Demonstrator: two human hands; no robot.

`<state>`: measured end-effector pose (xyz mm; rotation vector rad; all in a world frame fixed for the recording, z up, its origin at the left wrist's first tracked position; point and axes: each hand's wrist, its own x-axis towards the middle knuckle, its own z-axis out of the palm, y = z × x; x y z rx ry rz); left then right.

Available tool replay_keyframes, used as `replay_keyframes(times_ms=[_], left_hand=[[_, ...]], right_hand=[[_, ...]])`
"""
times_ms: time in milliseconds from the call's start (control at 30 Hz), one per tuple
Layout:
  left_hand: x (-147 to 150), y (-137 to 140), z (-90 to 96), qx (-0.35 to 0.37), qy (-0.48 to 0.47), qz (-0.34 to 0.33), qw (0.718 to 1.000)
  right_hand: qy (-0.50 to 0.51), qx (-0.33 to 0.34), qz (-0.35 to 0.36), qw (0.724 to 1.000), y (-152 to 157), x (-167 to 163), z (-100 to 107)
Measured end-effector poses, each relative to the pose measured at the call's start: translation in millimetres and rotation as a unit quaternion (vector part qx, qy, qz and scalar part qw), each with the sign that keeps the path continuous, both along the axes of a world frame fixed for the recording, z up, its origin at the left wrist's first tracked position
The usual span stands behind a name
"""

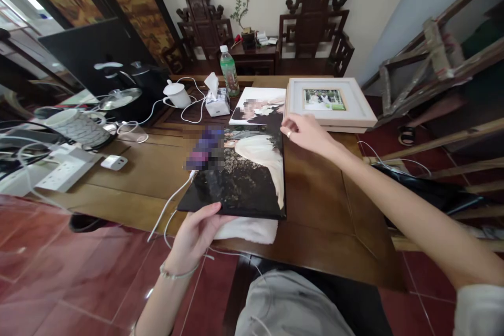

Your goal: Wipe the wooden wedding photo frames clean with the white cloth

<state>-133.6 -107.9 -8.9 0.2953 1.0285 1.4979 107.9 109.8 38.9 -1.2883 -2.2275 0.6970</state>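
Note:
A dark, glossy photo album (252,184) with a picture of a white gown lies tilted over the near edge of the table. My left hand (200,231) grips its near edge, thumb on top and fingers beneath. At its far right corner, my right hand (301,134) is closed with curled fingertips close together; what they pinch, if anything, is hidden. Beyond the album lies a pale photo print (255,100). A phone (205,149), partly blurred out, overlaps the album's left side with a white cable plugged in. Under the album shows a white cloth (252,230).
A white framed picture (331,102) sits on the table's far right. Behind stand a tissue box (217,102), a green-labelled bottle (229,71) and a lidded white cup (177,94). On the left are a power strip (65,173), charger (114,162) and loose cables. A wooden ladder (441,58) leans at right.

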Motion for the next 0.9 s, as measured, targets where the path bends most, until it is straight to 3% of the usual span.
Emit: replay_keyframes(times_ms=[67,167,300,433,700,900], left_hand=[[-4,-4,-1.9,-0.018,0.012,-0.009,1.000],[-8,-10,-4.7,-0.029,0.018,-0.019,0.999],[-10,-11,-4.5,-0.025,0.012,-0.031,0.999],[-11,-9,-2.5,-0.026,0.019,-0.024,0.999],[-19,-7,-2.6,-0.030,0.016,-0.050,0.998],[-27,4,8.1,-0.033,0.014,-0.053,0.998]], right_hand=[[-0.113,0.116,0.051,0.985,26,-14,4],[-0.272,0.196,0.117,0.935,62,-40,0],[-0.414,0.199,0.159,0.874,93,-69,-16],[-0.469,0.200,0.167,0.844,109,-80,-23],[-0.425,0.225,0.231,0.846,118,-80,-18],[-0.362,0.215,0.198,0.885,130,-80,11]])
